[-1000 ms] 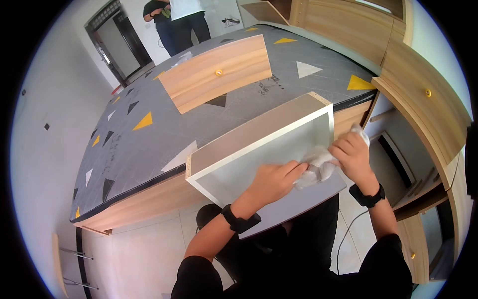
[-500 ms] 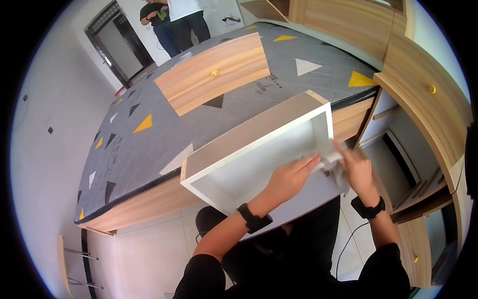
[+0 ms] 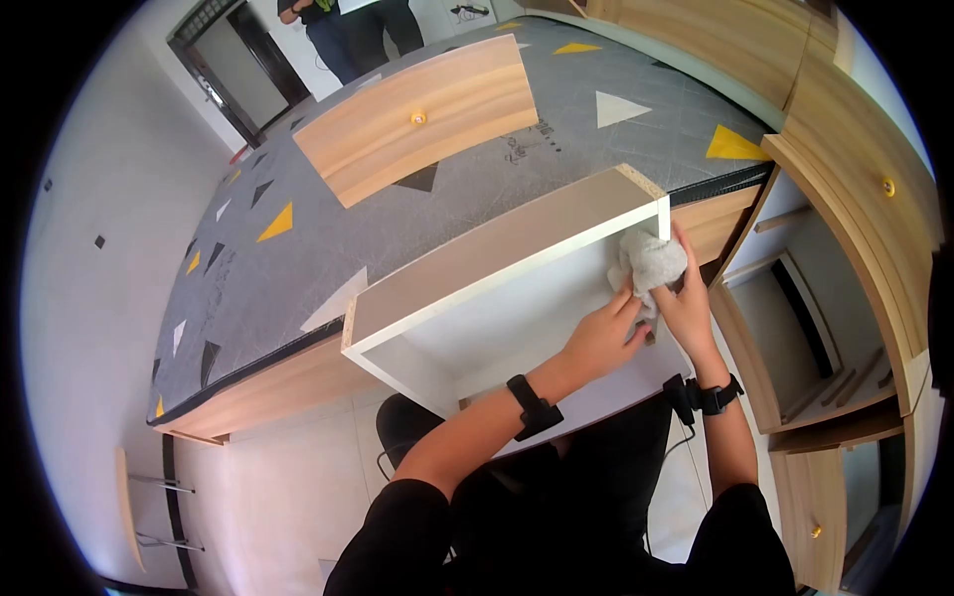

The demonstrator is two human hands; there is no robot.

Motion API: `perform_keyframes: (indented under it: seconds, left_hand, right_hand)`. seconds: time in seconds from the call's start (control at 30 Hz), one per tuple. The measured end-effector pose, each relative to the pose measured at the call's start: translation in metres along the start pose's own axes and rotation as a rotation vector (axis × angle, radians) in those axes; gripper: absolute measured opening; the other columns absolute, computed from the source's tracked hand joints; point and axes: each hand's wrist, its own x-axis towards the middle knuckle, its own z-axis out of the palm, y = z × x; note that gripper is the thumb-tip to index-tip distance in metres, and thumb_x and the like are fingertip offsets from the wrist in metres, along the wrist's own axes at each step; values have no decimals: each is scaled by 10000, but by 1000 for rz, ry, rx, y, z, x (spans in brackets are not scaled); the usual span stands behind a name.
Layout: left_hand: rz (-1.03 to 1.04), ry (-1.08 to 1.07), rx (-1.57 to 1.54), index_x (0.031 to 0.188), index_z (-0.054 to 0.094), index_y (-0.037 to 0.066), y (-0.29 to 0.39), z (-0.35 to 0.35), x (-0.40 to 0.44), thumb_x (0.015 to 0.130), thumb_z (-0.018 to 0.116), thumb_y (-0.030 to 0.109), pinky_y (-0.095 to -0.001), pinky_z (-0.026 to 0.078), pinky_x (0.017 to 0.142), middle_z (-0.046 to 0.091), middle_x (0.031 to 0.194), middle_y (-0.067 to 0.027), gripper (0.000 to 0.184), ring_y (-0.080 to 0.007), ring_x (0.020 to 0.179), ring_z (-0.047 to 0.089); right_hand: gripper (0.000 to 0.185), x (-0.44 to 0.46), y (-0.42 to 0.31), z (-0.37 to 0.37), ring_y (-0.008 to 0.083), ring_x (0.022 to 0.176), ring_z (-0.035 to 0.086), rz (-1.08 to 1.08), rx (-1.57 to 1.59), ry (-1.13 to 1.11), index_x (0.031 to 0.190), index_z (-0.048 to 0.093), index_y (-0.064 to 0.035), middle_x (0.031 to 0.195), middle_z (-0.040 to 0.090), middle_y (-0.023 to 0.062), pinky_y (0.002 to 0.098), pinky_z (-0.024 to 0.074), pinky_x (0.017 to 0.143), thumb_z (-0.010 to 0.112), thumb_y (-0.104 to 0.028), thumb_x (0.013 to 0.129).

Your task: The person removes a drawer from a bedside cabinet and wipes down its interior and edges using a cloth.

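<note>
A wooden drawer box [image 3: 497, 260] with pale inner walls rests tilted across my lap, leaning at the mattress edge. A crumpled light grey cloth [image 3: 656, 263] is bunched at the drawer's right side wall. My right hand [image 3: 686, 310] grips the cloth from the right, fingers partly behind it. My left hand [image 3: 601, 343] reaches in over the drawer's open side, its fingers closed on the lower end of the cloth. A small brownish piece [image 3: 651, 338] shows by the left fingertips; its kind is unclear.
A wood-grain panel with a yellow knob [image 3: 422, 117] lies on the grey patterned mattress [image 3: 328, 238]. To the right stands a wooden cabinet [image 3: 845, 189] with open drawer bays. Another person [image 3: 368, 35] stands beyond the mattress. A cable [image 3: 651, 517] hangs beside my right leg.
The cloth has moved up against the drawer's right side wall and bunched up. My right hand has shifted slightly left, and my left hand slightly right and down. The view has tilted slightly downward.
</note>
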Motion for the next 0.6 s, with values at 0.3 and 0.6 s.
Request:
perform_keyframes:
  seconds: [0.3,0.6]
  left_hand:
    - [136,-222,149,1124,616,30,-34,19,-40,787,657,93,-438,492,1003,614,1207,-170,346,-377,948,659]
    - [161,-50,210,999,666,78,18,-77,-81,858,603,110,-428,544,815,697,850,-107,158,-314,847,677]
  right_hand:
    - [507,-54,40,-21,442,916,673,11,-603,-24,1287,562,-73,982,674,295,468,548,768,697,-86,799]
    - [528,-65,-81,-50,402,1035,630,-203,-737,-278,1258,613,-60,1184,636,181,421,529,867,717,-18,742]
